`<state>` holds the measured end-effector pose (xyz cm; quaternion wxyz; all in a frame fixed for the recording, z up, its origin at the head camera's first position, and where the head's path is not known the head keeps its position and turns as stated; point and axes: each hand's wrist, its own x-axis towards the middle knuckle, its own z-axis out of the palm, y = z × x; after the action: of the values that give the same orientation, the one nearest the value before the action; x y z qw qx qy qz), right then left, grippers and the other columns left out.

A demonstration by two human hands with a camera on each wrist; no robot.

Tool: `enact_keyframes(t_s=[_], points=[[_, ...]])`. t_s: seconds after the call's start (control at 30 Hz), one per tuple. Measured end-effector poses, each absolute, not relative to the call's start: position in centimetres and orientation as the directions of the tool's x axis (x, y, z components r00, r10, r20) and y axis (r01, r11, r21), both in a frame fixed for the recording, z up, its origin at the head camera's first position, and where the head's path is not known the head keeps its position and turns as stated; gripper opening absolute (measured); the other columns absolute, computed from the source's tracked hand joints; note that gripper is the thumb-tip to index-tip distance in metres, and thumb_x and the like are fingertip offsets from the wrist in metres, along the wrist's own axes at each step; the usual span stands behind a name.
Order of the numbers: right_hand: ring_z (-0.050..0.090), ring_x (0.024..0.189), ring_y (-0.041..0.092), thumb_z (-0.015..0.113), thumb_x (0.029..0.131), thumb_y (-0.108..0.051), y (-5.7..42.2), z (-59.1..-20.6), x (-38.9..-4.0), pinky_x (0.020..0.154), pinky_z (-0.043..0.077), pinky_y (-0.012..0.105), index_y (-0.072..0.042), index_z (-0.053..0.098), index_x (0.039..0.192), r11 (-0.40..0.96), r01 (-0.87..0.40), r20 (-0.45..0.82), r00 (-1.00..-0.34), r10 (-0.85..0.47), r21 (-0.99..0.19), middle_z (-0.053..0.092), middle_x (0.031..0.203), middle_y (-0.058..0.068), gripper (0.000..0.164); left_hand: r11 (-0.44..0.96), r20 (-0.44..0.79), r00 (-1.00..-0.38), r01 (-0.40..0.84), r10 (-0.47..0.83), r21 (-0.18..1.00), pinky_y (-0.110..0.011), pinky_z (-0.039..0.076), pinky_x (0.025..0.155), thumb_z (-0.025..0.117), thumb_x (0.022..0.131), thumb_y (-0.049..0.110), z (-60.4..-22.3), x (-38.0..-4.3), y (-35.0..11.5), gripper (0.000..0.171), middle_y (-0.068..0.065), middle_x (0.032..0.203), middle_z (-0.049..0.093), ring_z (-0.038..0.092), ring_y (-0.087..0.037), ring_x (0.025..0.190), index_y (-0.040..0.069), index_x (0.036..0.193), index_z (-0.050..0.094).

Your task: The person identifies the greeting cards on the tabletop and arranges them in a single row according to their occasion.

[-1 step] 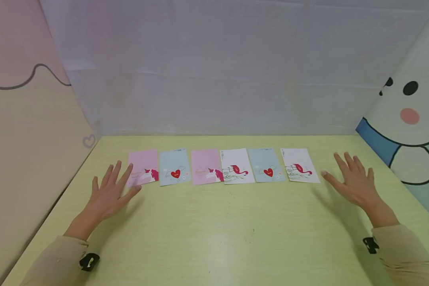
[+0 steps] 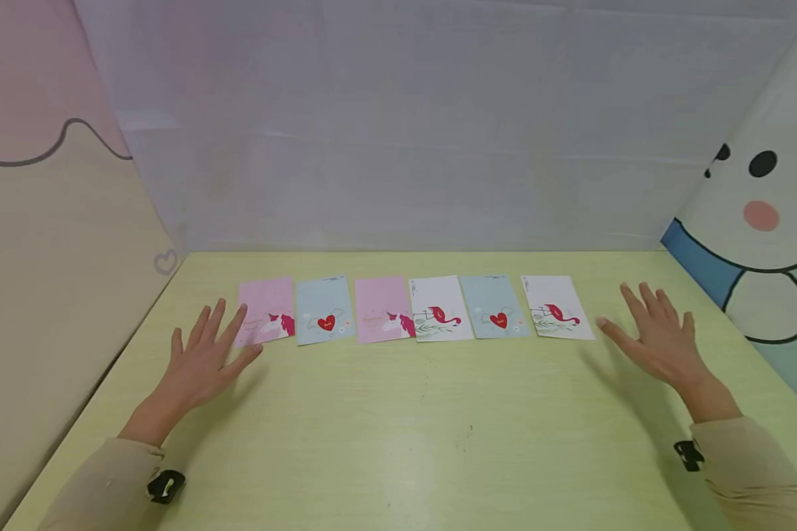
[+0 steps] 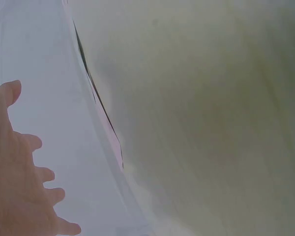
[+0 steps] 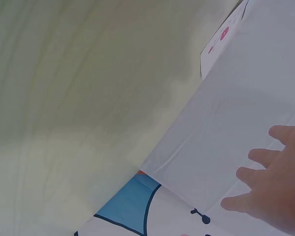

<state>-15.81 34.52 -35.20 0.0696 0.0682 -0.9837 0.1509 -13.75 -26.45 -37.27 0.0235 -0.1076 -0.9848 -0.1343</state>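
Observation:
Several cards lie in a row across the table. From left to right come a pink unicorn card (image 2: 264,302), a light blue heart card (image 2: 323,299), a second pink unicorn card (image 2: 380,299), a white flamingo card (image 2: 438,299), a second light blue heart card (image 2: 493,295) and a second white flamingo card (image 2: 547,287). My left hand (image 2: 202,361), fingers spread, overlaps the leftmost pink card's left edge in the head view. Just right of the rightmost flamingo card is my right hand (image 2: 660,343), also spread. Both hands hold nothing and cast shadows on the table.
The pale yellow-green table (image 2: 405,428) meets a hanging white sheet (image 2: 398,147) at its back edge. A cartoon-printed panel (image 2: 770,243) borders the right side, a beige and pink one (image 2: 46,243) the left. Each sleeve has a black wrist device (image 2: 166,487) beside it.

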Motion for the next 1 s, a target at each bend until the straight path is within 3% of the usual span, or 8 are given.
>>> enact_keyframes(t_s=[0.27, 0.47, 0.7, 0.87, 1.0], points=[[-0.004, 0.125, 0.046, 0.040, 0.091, -0.043, 34.7, -35.3, -16.0, 0.088, -0.005, 0.068, 0.002, 0.009, 0.139, 0.931, -0.150, 0.166, -0.981, -0.099, -0.332, 0.006, 0.138, 0.033, 0.073, 0.940, 0.089, -0.976, 0.218, 0.201, 0.262, -0.068, -0.002, 0.088, 0.040, 0.088, 0.051, -37.1, -13.6, -26.5, 0.074, -0.021, 0.143, -0.001, -0.003, -0.039, 0.128, 0.014, 0.143, 0.006], [0.000, 0.124, 0.048, 0.035, 0.095, -0.031, 35.0, -35.4, -15.9, 0.092, 0.003, 0.064, 0.007, 0.007, 0.138, 0.820, -0.157, 0.165, -0.983, -0.077, -0.550, 0.004, 0.137, 0.035, 0.063, 0.904, 0.166, -0.963, 0.258, 0.212, 0.341, -0.065, 0.017, 0.088, 0.047, 0.088, 0.043, -37.2, -14.0, -26.6, 0.071, -0.027, 0.139, 0.015, 0.017, -0.046, 0.122, 0.002, 0.139, 0.020], [0.001, 0.128, 0.036, 0.031, 0.095, -0.038, 35.0, -35.0, -15.5, 0.096, 0.009, 0.058, -0.004, -0.001, 0.141, 0.546, -0.028, 0.052, -0.998, 0.028, -0.838, -0.002, 0.142, 0.024, 0.066, 0.754, 0.184, -0.976, 0.210, 0.120, 0.623, -0.060, 0.029, 0.086, 0.049, 0.091, 0.030, -36.5, -14.0, -26.3, 0.063, -0.029, 0.132, 0.026, 0.030, -0.046, 0.116, -0.006, 0.135, 0.023], [0.009, 0.130, 0.020, 0.035, 0.094, -0.035, 34.9, -35.4, -15.6, 0.103, 0.016, 0.036, -0.005, 0.000, 0.141, 0.298, 0.004, 0.013, -0.998, 0.056, -0.955, -0.002, 0.144, 0.015, 0.066, 0.647, 0.115, -0.991, 0.131, 0.068, 0.751, -0.052, 0.038, 0.084, 0.046, 0.092, 0.031, -36.0, -13.6, -26.0, 0.063, -0.027, 0.135, 0.025, 0.036, -0.043, 0.114, -0.004, 0.138, 0.018], [0.017, 0.127, 0.016, 0.043, 0.093, -0.029, 34.7, -35.8, -15.8, 0.094, 0.032, 0.024, -0.010, 0.001, 0.142, -0.025, 0.061, -0.063, -0.996, 0.065, -0.998, 0.006, 0.143, 0.008, 0.067, 0.483, 0.060, -0.997, 0.079, 0.055, 0.872, -0.038, 0.047, 0.077, 0.045, 0.093, 0.029, -36.3, -13.8, -25.9, 0.064, -0.027, 0.135, 0.024, 0.037, -0.041, 0.113, -0.004, 0.138, 0.014]])
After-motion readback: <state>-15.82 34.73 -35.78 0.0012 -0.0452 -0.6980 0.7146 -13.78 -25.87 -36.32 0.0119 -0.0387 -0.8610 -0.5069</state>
